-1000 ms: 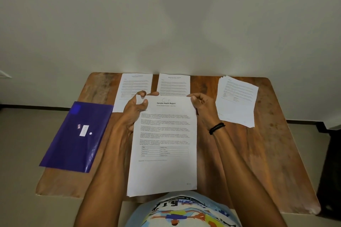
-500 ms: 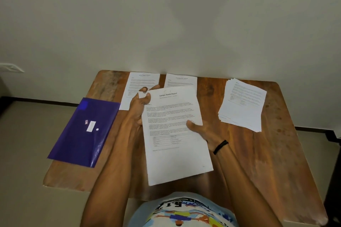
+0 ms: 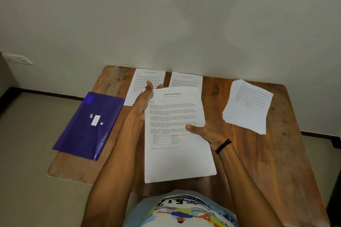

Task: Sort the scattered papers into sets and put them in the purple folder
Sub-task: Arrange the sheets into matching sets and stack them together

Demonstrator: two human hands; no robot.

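Report in left hand and right hand; purple folder past table edge

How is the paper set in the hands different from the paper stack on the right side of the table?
The Sample Health Report set is held by the left hand and right hand; the right stack lies on the table untouched. The held set's edges look nearly even; the stack's edges are fanned out. The set's heading is readable; the stack's text is too small. Both are white printed sheets.
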